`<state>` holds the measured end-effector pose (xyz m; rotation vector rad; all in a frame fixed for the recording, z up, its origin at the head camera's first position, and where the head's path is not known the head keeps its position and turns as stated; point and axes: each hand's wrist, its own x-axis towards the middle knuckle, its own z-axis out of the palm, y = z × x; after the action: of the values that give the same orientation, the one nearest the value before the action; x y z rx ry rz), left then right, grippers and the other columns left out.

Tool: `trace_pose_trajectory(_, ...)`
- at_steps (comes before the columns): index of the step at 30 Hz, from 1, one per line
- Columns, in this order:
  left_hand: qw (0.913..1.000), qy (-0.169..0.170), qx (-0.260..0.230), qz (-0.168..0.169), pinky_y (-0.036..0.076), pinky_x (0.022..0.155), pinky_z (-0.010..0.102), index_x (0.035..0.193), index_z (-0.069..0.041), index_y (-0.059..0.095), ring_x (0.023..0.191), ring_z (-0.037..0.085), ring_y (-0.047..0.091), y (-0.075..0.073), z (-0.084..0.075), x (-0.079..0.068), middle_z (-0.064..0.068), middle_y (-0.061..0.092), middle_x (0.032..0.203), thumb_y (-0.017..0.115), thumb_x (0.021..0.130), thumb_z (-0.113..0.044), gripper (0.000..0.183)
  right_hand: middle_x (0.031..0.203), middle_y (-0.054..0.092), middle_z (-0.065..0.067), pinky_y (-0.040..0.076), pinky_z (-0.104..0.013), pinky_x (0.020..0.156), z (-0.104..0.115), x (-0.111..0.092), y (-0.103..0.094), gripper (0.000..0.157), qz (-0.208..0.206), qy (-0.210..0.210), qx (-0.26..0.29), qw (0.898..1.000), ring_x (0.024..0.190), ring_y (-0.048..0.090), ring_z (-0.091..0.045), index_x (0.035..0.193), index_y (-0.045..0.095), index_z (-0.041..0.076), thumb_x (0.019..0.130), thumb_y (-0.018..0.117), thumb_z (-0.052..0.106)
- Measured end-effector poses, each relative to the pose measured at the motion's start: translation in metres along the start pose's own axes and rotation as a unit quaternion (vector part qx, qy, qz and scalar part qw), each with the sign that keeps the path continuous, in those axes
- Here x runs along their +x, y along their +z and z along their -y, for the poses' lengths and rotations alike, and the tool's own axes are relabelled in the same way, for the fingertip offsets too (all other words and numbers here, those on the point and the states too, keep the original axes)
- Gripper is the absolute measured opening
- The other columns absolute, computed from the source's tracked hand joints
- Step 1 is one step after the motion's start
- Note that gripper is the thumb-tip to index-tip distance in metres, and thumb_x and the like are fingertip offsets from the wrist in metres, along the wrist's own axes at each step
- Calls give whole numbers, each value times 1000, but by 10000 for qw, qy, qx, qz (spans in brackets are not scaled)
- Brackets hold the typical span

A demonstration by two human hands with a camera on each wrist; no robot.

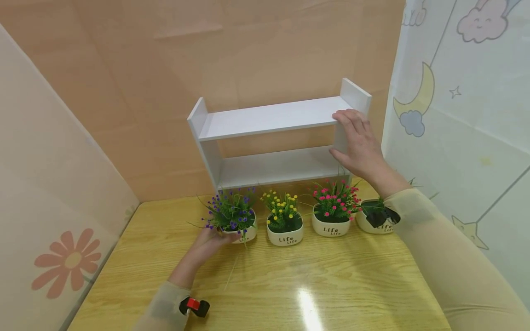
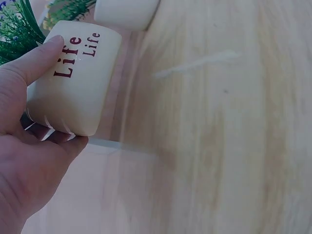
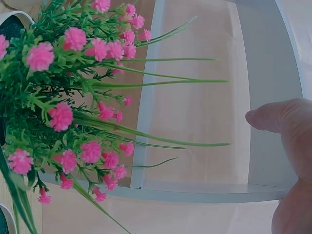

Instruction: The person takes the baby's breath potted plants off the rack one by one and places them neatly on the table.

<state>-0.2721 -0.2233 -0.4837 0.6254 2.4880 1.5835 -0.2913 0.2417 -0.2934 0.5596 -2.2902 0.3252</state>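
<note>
My left hand grips a cream oval pot of purple artificial flowers. In the left wrist view the thumb lies on its "Life" front and the fingers wrap its lower side; whether the pot touches the table cannot be told. At the right end of a white two-tier shelf, my right hand holds the upper board's front edge. Its fingers rest on top and the thumb reaches below. Pink flowers in another pot stand beneath that hand.
A pot of yellow flowers stands beside the purple one. Farther right are the pink-flower pot and a fourth pot, partly hidden by the right wrist. The wooden table meets patterned side walls and an orange backdrop.
</note>
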Motion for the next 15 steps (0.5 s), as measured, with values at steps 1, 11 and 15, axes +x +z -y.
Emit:
trace_pose_trajectory(1,10000,-9,16,10,48,114,59,160,-32,51,146,31,55,0,2,0,-2,61,155,90,96,-31,76,161,39,-22,21,-50,131,1,1,0,91,-4,-6,7,10000,153,29,-44,160,39,2,84,90,1)
trace_pose_trajectory(11,9995,-283,22,108,41,120,62,162,-32,48,148,31,52,-1,15,-2,-1,60,156,92,93,-39,82,161,39,-22,22,-50,131,4,1,4,91,9,23,-21,10000,153,29,-43,160,39,2,85,90,2)
trace_pose_trajectory(15,9996,-259,-27,140,36,123,64,167,-32,41,153,35,48,0,17,-2,4,55,162,91,94,-39,89,162,38,-22,22,-50,131,3,3,4,91,21,23,-55,10000,154,28,-44,160,38,3,85,90,2)
